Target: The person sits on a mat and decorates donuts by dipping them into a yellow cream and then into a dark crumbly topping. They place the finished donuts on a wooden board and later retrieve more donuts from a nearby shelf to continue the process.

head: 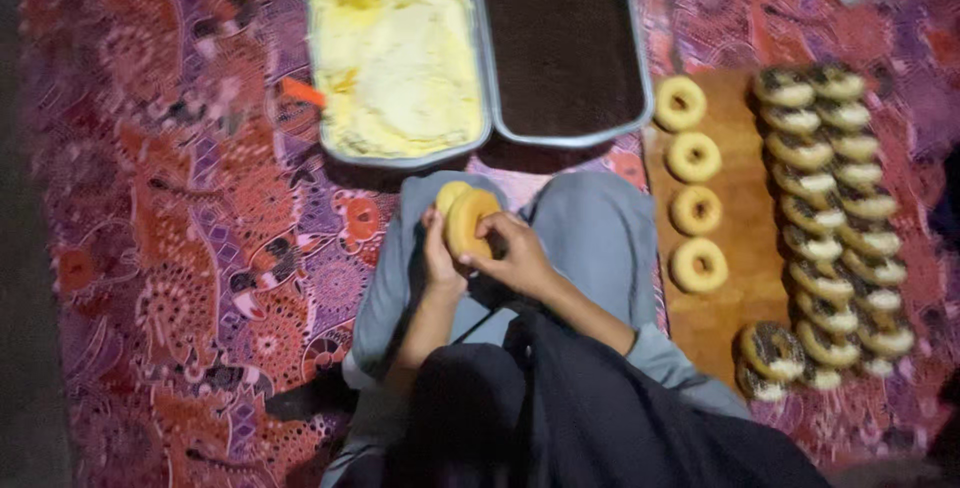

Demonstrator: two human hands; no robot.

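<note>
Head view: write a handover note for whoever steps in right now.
Left hand and right hand both grip one plain golden ring doughnut, split into two halves, above the lap.
Ahead: a metal tray of pale yellow cream and a metal tray of dark brown crumbs, side by side.
On the wooden board, right: four plain ring doughnuts in a column.
Done: two long rows of filled, crumb-edged doughnuts, plus a few near the board's close end.
Left: the held one and the four plain ones.

Two trays ahead, doughnut board right, on cloth.
</note>
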